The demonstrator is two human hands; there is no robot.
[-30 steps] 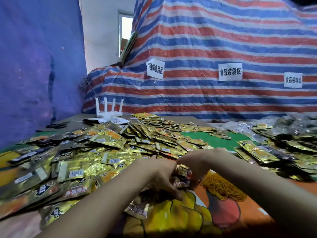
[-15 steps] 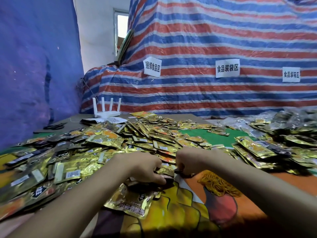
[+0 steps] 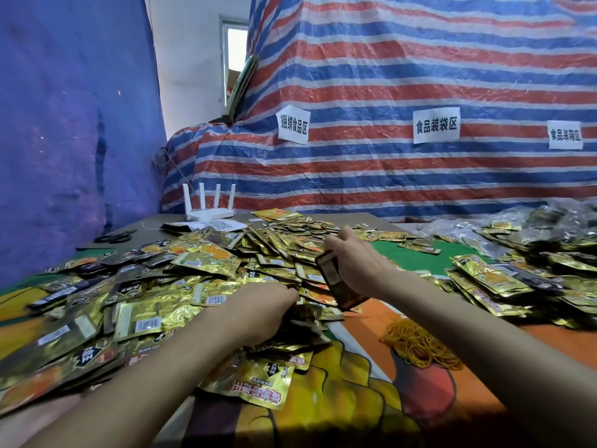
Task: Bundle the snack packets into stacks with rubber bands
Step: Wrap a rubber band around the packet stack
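The step in hand looks like gathering: building one stack thick enough to band. The right hand (image 3: pixel 355 265), just beyond the heap of rubber bands (image 3: pixel 418 345) and a little to its left, has its grip closed round a small stack (image 3: pixel 337 286) of dark packets, held tilted on edge above the desk (image 3: pixel 365 415). The left hand (image 3: pixel 261 310) is down to the left of the heap, at the near edge of the loose pile of snack packets (image 3: pixel 193 270). Its fingers curl out of sight among dark packets there, so I cannot tell whether its grip has hold of any.

To do this well, I would add packets to the stack one way up and of one kind (the pile mixes gold and dark ones). Then I would tap the stack's long edge on the desk so the sides line up before a band goes on. The foil looks slippery, so a loose hold would likely let the stack fan out; the thumb should press across the flat face. The heap lies near the right forearm, so the left hand could take the stack while the right picks one band clear of the tangle. Finished bundles (image 3: pixel 491 281) seem to lie beyond the heap and to its right, a fair place to drop this one.
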